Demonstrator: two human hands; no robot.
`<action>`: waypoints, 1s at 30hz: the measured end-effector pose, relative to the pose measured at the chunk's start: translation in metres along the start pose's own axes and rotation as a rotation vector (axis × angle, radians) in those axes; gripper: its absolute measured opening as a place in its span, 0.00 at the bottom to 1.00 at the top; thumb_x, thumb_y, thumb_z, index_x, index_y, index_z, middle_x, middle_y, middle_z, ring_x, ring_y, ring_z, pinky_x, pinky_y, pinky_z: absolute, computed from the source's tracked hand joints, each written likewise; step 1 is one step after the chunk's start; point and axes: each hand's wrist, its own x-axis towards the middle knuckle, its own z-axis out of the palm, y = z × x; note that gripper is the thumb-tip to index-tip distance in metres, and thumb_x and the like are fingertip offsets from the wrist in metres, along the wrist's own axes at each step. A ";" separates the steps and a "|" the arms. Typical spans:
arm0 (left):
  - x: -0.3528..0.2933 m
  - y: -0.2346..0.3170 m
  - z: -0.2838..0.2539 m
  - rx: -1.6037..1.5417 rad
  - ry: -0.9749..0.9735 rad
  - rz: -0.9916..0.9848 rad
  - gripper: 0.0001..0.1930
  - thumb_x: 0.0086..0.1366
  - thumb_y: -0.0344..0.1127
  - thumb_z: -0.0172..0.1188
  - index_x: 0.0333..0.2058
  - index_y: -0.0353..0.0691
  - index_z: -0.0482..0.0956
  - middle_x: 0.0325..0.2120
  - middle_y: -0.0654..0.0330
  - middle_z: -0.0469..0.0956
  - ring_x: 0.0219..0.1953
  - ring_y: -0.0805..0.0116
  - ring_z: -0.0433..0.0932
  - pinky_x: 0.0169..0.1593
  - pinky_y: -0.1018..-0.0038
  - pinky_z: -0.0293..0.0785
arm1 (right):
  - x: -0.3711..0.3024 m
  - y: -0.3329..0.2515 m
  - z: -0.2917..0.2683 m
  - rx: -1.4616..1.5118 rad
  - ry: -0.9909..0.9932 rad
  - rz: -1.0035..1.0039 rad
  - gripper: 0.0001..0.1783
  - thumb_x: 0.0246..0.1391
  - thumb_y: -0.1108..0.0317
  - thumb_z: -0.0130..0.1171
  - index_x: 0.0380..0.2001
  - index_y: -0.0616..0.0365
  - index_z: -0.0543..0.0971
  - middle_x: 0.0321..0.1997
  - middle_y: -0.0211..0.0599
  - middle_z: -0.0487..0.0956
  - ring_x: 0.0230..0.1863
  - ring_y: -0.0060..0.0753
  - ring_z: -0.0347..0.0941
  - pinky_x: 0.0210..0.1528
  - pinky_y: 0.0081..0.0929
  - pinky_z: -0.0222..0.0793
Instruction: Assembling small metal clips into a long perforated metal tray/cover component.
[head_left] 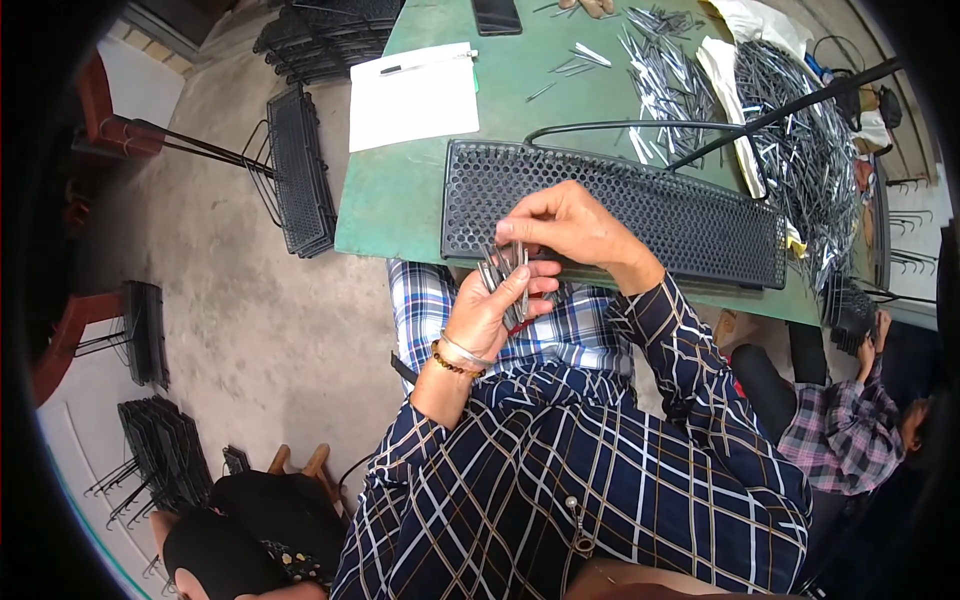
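My left hand (478, 318) is closed around a bunch of thin grey metal strips (492, 272), whose ends stick out past the fingers. Just above it, my right hand (585, 228) has thumb and forefinger pinched together near the tops of the strips. Whatever lies in that pinch is too small to make out. Behind both hands, a black perforated metal panel (660, 215) rests along the table's near edge, with a bent rod frame (600, 124) rising behind it. The right hand overlaps part of the panel.
On the green table (400, 205) lie white paper (415, 105), a pen (430, 64), a phone (497, 16) and loose metal strips (665, 85). A sack (800, 140) of strips stands right. Black panels (300, 170) stand left. Other people (840, 430) sit low right and lower left.
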 end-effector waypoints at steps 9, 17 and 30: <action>0.003 -0.011 -0.011 -0.006 0.002 -0.044 0.17 0.67 0.33 0.49 0.52 0.33 0.64 0.41 0.51 0.76 0.36 0.73 0.77 0.35 0.78 0.77 | 0.053 0.006 0.001 -0.021 0.466 -0.314 0.11 0.54 0.66 0.58 0.32 0.65 0.81 0.27 0.31 0.81 0.28 0.19 0.74 0.31 0.17 0.69; 0.001 -0.015 -0.008 0.015 -0.021 -0.083 0.18 0.67 0.33 0.50 0.52 0.33 0.64 0.41 0.52 0.76 0.36 0.72 0.76 0.35 0.78 0.75 | 0.077 0.015 0.008 -0.386 0.654 -0.543 0.10 0.50 0.65 0.60 0.30 0.61 0.81 0.26 0.42 0.79 0.25 0.40 0.76 0.28 0.29 0.69; 0.001 -0.017 -0.006 -0.007 -0.020 -0.114 0.18 0.66 0.32 0.50 0.53 0.32 0.63 0.39 0.52 0.77 0.34 0.73 0.78 0.33 0.81 0.75 | 0.078 0.031 0.007 -0.808 0.592 -0.681 0.08 0.47 0.65 0.61 0.30 0.56 0.82 0.39 0.38 0.78 0.39 0.39 0.71 0.42 0.31 0.66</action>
